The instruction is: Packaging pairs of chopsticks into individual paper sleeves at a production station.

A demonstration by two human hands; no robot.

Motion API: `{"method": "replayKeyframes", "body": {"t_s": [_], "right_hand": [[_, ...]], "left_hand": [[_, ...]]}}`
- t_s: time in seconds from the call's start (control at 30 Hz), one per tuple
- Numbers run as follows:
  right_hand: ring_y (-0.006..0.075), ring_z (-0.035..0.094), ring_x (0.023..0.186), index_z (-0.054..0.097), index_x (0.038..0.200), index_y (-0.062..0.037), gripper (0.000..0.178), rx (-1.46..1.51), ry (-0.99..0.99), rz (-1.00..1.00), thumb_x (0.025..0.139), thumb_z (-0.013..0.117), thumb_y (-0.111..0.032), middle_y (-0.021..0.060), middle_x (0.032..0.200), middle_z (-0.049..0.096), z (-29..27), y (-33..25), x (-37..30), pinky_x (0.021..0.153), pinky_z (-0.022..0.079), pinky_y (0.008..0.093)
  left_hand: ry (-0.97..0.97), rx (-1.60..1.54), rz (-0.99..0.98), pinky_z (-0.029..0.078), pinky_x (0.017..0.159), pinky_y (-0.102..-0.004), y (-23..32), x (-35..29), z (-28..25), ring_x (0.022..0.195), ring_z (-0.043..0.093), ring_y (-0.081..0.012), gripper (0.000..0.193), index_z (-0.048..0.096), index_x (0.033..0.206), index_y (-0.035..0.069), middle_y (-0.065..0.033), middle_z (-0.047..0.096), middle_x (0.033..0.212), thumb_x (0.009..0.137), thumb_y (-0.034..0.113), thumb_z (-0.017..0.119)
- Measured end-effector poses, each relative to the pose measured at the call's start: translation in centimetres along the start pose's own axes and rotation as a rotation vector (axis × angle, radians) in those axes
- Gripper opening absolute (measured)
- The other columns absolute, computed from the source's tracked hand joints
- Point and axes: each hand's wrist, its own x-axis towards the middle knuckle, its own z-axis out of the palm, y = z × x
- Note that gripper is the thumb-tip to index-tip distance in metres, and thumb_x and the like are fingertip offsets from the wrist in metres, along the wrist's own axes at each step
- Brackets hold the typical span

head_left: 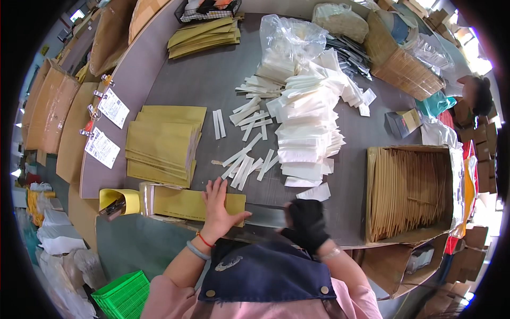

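Note:
My left hand (216,207), with its fingers spread, presses flat on a yellow-brown mailer envelope (178,203) lying along the table's front edge. A red cord and a grey bangle circle that wrist. My right hand (306,223), in a black fingerless glove, is at the same edge further right, blurred, and its grip is hidden. Between the hands lies a shiny grey strip (265,217); whether the right hand touches it I cannot tell. Beyond the hands, loose white paper strips (241,166) lie beside a long heap of folded white papers (305,122).
A stack of yellow-brown envelopes (162,141) lies at left, another (204,38) at the back. At right stands a carton (372,196) packed with upright envelopes. A yellow holder (119,196) sits at the left front edge. A green crate (122,295) is below.

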Motion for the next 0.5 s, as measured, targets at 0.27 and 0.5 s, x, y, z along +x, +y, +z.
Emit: {"method": "replayKeyframes", "body": {"t_s": [0.27,0.5], "right_hand": [[0.0286,0.058,0.099,0.061,0.112,-0.0107,0.063,-0.095,0.026,-0.020,0.065,0.082,-0.047,0.0079,0.102,0.060,-1.6,-0.2,0.6,0.093,0.036,0.0449],[0.0293,0.056,0.098,0.061,0.110,-0.0108,0.062,-0.096,0.036,0.026,0.063,0.081,-0.046,0.0081,0.100,0.059,-2.7,0.5,-1.0,0.091,0.036,0.0449]], "left_hand": [[-0.017,-0.070,-0.003,0.016,0.116,-0.0587,-0.4,-0.1,-0.1,0.145,0.024,-0.0430,0.102,0.041,0.143,0.000,-0.0203,0.037,0.152,0.062,0.035,0.091],[-0.027,-0.050,-0.021,0.015,0.117,-0.0583,-0.1,0.1,-0.4,0.144,0.026,-0.0427,0.104,0.041,0.143,0.000,-0.0202,0.038,0.151,0.060,0.035,0.092]]}}
